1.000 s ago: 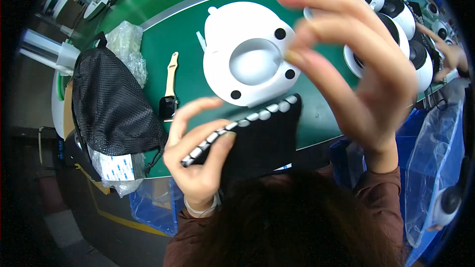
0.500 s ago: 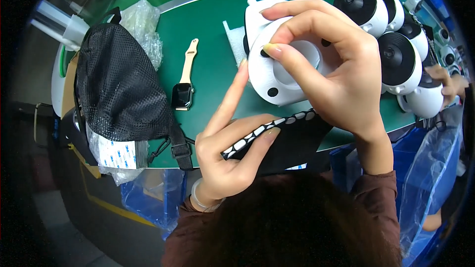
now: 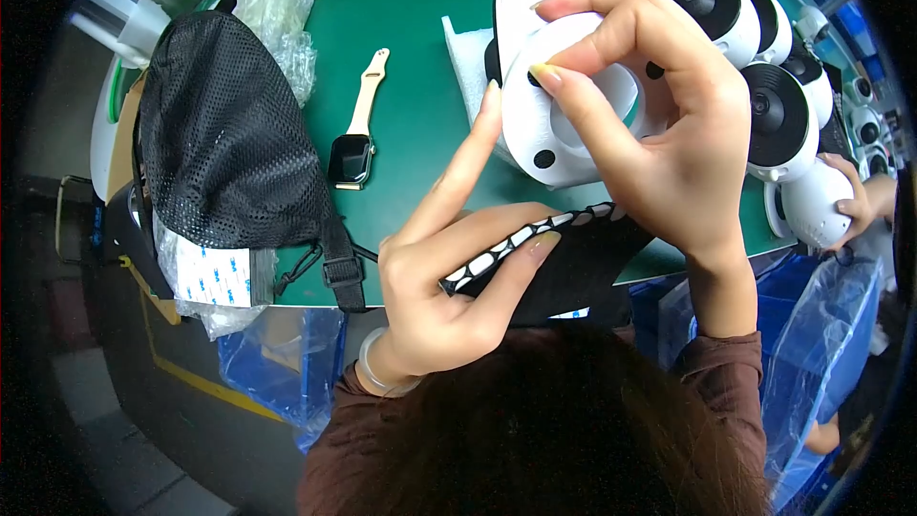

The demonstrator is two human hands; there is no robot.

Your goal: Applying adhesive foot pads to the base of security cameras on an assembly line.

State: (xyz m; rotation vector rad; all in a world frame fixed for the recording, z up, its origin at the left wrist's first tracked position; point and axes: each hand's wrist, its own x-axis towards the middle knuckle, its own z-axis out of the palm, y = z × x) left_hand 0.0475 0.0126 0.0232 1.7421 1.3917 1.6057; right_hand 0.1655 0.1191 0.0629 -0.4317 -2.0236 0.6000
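My left hand (image 3: 435,291) grips a folded black sheet of stick-on pads (image 3: 597,253) between thumb and fingers; pale ovals show along its bent edge. Its index finger stretches up to the side of a white camera-like housing (image 3: 527,124). This housing lies on the table with its ring-shaped base turned up, and dark round pads (image 3: 543,160) sit on the ring. My right hand (image 3: 683,110) arches over the base, thumb and index finger pinched at one small black round pad (image 3: 532,79) on the ring's left part. The fingertips partly cover that pad.
Several white housings with black round bases (image 3: 772,117) crowd the right side. Another person's hand (image 3: 855,201) touches one there. A smartwatch (image 3: 351,161), a black mesh bag (image 3: 234,143) and clear plastic wrap (image 3: 275,29) lie left. White foam (image 3: 468,62) sits behind the housing.
The view has shifted slightly, so table things appear a little higher. Both my hands keep nearly the same pose at the housing. The other person's hand has moved lower onto a white housing.
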